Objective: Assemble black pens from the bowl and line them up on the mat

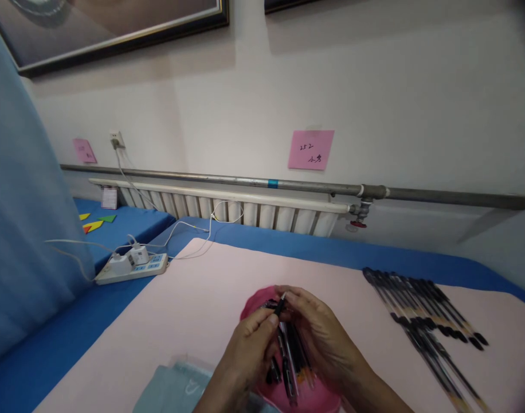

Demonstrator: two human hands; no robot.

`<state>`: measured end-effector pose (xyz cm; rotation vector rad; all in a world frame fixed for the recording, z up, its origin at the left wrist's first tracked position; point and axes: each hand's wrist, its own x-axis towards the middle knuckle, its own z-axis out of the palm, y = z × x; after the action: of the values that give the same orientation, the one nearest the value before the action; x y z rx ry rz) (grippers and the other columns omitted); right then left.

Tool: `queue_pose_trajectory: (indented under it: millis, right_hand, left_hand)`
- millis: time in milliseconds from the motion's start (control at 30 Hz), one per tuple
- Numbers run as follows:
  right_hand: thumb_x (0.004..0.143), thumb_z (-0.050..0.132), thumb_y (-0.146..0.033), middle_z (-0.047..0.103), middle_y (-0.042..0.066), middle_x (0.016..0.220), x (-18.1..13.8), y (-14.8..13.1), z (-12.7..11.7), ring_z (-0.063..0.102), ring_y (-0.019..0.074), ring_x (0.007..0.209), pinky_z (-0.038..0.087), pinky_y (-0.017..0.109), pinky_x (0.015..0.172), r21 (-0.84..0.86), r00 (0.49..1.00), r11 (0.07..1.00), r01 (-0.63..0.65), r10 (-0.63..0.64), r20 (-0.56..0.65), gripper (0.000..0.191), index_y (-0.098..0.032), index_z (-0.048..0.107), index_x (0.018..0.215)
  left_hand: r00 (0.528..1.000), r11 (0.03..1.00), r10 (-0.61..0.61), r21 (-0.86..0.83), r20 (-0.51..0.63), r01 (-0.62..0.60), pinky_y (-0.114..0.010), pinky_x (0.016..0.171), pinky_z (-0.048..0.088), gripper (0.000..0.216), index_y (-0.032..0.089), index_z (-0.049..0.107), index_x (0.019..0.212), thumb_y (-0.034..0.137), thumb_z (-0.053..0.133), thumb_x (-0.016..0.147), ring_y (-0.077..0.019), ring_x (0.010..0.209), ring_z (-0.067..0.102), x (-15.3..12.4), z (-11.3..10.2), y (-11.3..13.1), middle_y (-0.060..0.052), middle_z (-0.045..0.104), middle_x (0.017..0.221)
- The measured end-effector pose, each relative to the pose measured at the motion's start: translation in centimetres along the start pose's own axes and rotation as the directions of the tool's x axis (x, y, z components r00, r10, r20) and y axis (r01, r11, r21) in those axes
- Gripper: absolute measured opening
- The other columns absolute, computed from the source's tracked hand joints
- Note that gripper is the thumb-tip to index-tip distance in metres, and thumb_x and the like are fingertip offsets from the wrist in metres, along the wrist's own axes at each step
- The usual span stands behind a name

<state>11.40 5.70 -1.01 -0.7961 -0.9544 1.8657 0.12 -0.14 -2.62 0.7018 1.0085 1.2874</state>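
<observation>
A black pen (pixel 280 305) with a silvery tip is held above a pink basket (pixel 257 299). My left hand (pixel 253 343) is closed, pinching the pen's barrel between thumb and fingers. Curled from the other side, my right hand (pixel 325 327) has its thumb and fingertips at the pen's tip; its lower fingers are partly hidden. Inside the basket, under both hands, lie several black and clear pens (pixel 288 367), some with orange-yellow parts.
To the right, several pens (pixel 417 298) lie in a slanted row, with more (pixel 438 361) below them. A pale blue-green bag (pixel 172 387) lies at front left. A power strip (pixel 133 268) with white chargers and cables sits farther left, near a blue curtain (pixel 26 229). A radiator (pixel 228 211) runs behind.
</observation>
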Motion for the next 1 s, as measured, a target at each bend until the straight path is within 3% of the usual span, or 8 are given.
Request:
queue_pose_trajectory:
  millis: [433,667,867,1000]
  right_hand:
    - [0.058,0.082,-0.026,0.068,0.000,0.066,0.0,-0.6,-0.1,0.055,0.0107,0.057,0.044,0.024,0.061,0.025,0.999,0.999,-0.034,0.034,0.008,0.027,-0.017,0.074,0.083]
    - [0.062,0.080,-0.027,0.069,0.002,0.069,0.0,-0.6,-0.3,0.058,0.0132,0.062,0.045,0.026,0.065,-0.004,0.998,0.999,-0.051,0.051,0.030,0.026,-0.016,0.073,0.084]
    - [0.063,0.079,-0.027,0.069,0.003,0.070,-0.2,-0.9,-0.1,0.058,0.0132,0.063,0.045,0.025,0.064,-0.006,0.995,0.998,-0.065,0.065,0.074,0.026,-0.016,0.074,0.085]
    - [0.062,0.080,-0.028,0.067,0.001,0.066,-0.3,-0.8,0.0,0.056,0.0124,0.060,0.045,0.025,0.062,-0.033,0.997,0.999,-0.031,0.033,0.064,0.021,-0.016,0.073,0.079]
  left_hand:
    - [0.996,0.995,-0.081,0.056,-0.046,0.083,-0.020,0.037,0.007,0.058,0.014,0.063,0.090,0.061,0.069,0.058,-0.0028,0.034,0.017,-0.8,0.4,1.1,0.013,0.027,0.038]
    - [0.998,0.997,-0.062,0.054,-0.023,0.063,-0.020,0.037,0.008,0.048,0.016,0.059,0.082,0.059,0.068,0.061,-0.0028,0.035,0.019,-0.7,0.1,0.8,0.012,0.030,0.039]
    - [0.997,0.995,-0.070,0.073,-0.019,0.071,-0.021,0.037,0.009,0.050,0.016,0.062,0.088,0.059,0.065,0.064,-0.0034,0.034,0.019,-0.7,0.0,0.8,0.012,0.029,0.039]
    - [0.998,0.992,-0.005,0.125,-0.069,0.014,-0.021,0.040,0.013,0.045,0.015,0.066,0.089,0.054,0.067,0.066,-0.0041,0.037,0.023,-0.6,-0.2,0.7,0.010,0.034,0.041]
